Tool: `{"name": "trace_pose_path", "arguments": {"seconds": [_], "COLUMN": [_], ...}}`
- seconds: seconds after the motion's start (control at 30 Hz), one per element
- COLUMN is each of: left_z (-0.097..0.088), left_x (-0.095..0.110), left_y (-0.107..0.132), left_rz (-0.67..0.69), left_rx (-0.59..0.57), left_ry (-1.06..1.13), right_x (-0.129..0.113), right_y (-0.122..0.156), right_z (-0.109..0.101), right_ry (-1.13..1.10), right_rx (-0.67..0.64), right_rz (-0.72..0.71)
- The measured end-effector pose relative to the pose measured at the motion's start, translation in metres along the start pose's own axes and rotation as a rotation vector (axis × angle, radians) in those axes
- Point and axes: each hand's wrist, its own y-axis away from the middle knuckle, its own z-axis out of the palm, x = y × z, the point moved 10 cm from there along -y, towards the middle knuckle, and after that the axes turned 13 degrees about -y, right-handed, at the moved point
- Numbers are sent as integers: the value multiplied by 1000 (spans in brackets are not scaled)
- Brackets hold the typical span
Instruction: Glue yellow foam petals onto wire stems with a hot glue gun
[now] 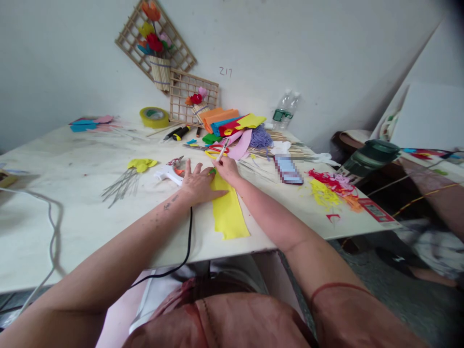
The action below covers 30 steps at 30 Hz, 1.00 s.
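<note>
My left hand lies with its fingers spread, pressing on a strip of yellow felt. A small green piece shows at its fingertips, on the felt's far end; its shape is mostly hidden. In my right hand is a white pen, held upright and tilted, its tip near the green piece and out of sight behind my fingers. A white glue gun with a black cord rests just left of my left hand. Scissors with red and yellow handles lie beyond the pen.
Yellow felt petals on wire stems lie at left. Behind are yellow tape, cutters, rolled felt and wooden lattices with felt flowers. A phone, felt scraps and a dark green bottle stand right.
</note>
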Motion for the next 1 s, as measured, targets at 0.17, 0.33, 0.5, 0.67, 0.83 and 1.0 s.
{"name": "trace_pose_path", "arguments": {"seconds": [0.17, 0.33, 0.5, 0.67, 0.83, 1.0], "left_z": [-1, -1, 0, 1, 1, 2], "left_x": [2, 0, 0, -1, 1, 1], "left_y": [-1, 0, -1, -1, 0, 0], "left_rz": [31, 19, 18, 14, 22, 16], "left_rx": [26, 32, 40, 45, 36, 15], "left_ry": [4, -3, 0, -4, -11, -20], "right_x": [0, -1, 0, 1, 2, 0], "right_y": [0, 0, 1, 0, -1, 0], "right_z": [-2, -1, -3, -3, -4, -5], "right_ry": [18, 17, 11, -3, -28, -28], "right_rx": [5, -9, -2, 7, 28, 27], "right_rz": [0, -12, -1, -7, -19, -19]}}
